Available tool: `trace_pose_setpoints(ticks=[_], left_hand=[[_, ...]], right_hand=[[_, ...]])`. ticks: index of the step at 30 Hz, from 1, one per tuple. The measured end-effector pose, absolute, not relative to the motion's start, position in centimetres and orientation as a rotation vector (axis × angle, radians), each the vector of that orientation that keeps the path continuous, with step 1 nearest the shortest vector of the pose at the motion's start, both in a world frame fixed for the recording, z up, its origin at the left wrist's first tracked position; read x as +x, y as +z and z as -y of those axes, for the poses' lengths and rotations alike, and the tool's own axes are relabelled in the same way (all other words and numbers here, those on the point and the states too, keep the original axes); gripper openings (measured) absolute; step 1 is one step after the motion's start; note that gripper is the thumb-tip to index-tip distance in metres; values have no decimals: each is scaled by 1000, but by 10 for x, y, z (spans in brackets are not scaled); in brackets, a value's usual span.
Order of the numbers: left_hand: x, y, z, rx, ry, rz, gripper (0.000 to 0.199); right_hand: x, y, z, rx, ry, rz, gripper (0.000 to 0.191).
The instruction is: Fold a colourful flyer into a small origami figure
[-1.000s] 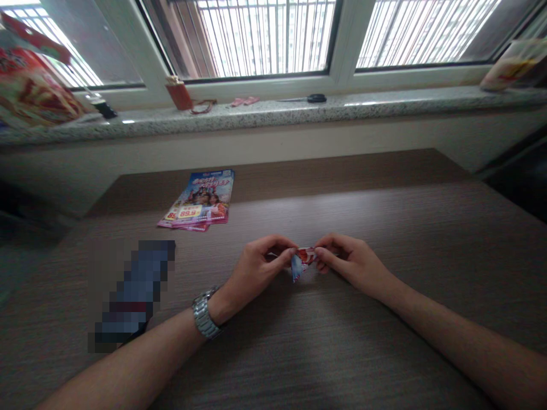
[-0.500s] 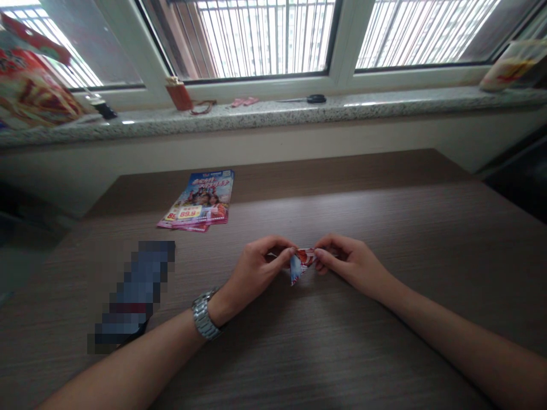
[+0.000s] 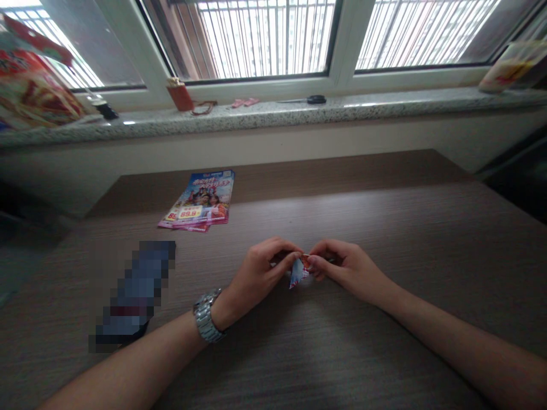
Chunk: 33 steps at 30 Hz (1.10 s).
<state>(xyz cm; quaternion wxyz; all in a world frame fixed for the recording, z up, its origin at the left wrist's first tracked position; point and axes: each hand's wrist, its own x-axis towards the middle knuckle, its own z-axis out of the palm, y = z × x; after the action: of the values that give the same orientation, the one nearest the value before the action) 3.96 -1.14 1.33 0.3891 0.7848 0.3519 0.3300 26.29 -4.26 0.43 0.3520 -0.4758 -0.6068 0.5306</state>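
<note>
Between my two hands is a small piece of folded printed paper (image 3: 296,274), pale blue with red and orange patches, just above the brown table (image 3: 363,353). My left hand (image 3: 270,265), with a metal watch (image 3: 208,316) at the wrist, pinches its left side between thumb and fingers. On the other side, my right hand (image 3: 342,263) pinches the right part. A pointed corner of the paper hangs below the fingertips. Most of the folded piece is covered by my fingers.
Printed flyers (image 3: 203,196) lie stacked at the back left. Nearer is a pixelated dark phone-like object (image 3: 137,290). Along the granite sill (image 3: 265,117) are a red case (image 3: 180,95), pink paper pieces (image 3: 244,103), dark-handled scissors (image 3: 315,99) and a red food bag (image 3: 36,91).
My hands have drawn closer together, so less of the folded paper shows between them. My left hand has shifted slightly right, my right hand slightly left.
</note>
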Motion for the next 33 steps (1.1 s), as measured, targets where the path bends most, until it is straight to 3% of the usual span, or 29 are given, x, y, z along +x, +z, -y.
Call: trace_pose_setpoints(ticks=[7,33], left_hand=[[43,9,14,1791,815,-870,25],[41,12,12,1998,863,-839,17]], right_hand=[[263,7,39,-1199,1309,1456,25],[263,7,42,-1209,1360,1505,27]])
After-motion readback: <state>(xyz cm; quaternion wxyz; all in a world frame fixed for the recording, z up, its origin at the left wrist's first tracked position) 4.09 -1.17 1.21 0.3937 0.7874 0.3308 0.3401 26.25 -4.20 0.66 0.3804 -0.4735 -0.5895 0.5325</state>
